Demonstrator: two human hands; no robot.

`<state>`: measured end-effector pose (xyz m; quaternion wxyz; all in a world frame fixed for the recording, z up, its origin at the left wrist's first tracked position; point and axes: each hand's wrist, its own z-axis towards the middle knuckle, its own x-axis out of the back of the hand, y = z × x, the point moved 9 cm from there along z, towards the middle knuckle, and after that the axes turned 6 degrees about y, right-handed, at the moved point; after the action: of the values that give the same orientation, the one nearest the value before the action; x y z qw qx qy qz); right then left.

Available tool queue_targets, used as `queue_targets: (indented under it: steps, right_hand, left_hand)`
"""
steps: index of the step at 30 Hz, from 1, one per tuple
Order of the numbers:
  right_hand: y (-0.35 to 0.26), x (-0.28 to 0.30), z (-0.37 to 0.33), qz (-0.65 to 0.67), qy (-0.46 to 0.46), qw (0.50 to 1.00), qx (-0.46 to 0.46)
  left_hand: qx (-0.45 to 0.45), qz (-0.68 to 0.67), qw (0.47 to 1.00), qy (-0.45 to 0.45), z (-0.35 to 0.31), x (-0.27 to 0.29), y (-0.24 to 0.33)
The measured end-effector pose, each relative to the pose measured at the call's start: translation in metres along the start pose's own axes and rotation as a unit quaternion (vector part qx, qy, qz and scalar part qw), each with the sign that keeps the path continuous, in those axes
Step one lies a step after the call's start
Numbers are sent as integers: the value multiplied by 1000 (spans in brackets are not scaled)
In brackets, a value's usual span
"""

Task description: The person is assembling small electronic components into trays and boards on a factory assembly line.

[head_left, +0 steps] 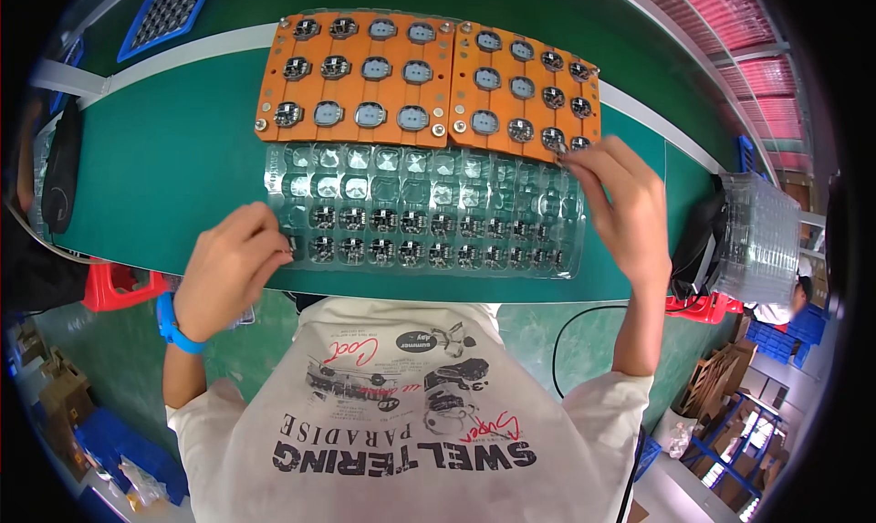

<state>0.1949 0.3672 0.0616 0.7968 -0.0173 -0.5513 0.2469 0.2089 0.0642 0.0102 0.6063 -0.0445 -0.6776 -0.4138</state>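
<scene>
Green desk. Two orange fixture boards side by side at far edge, loaded with small round parts. Clear blister tray just in front, near rows filled. Left hand, fingers curled at tray's left end. Right hand, fingertips pinching a round part at right board's near corner.

There are two orange boards side by side at the back of the green bench. Each board has twelve round spots, in three rows of four. One clear plastic tray lies in front of them. It has four rows of pockets. The two near rows hold small dark parts; the two far rows look bare. Two hands are there, a left hand and a right hand.
</scene>
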Motion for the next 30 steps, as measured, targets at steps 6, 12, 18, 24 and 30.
queue_targets:
  steps: [6,12,18,24,30]
  right_hand:
    - [24,-38,49,-105,31,992,66]
    - [26,-63,56,-154,-3,982,110]
    - [23,-69,53,-162,-1,982,98]
    - [34,-70,57,-130,-19,988,81]
    - [5,-32,49,-93,33,993,64]
  left_hand:
    - [-75,-2,979,188,55,31,1]
    - [-141,76,954,255,87,18,-4]
    - [-126,57,960,244,87,13,-17]
    - [-124,71,961,236,90,12,-17]
    - [-125,159,960,195,94,13,-4]
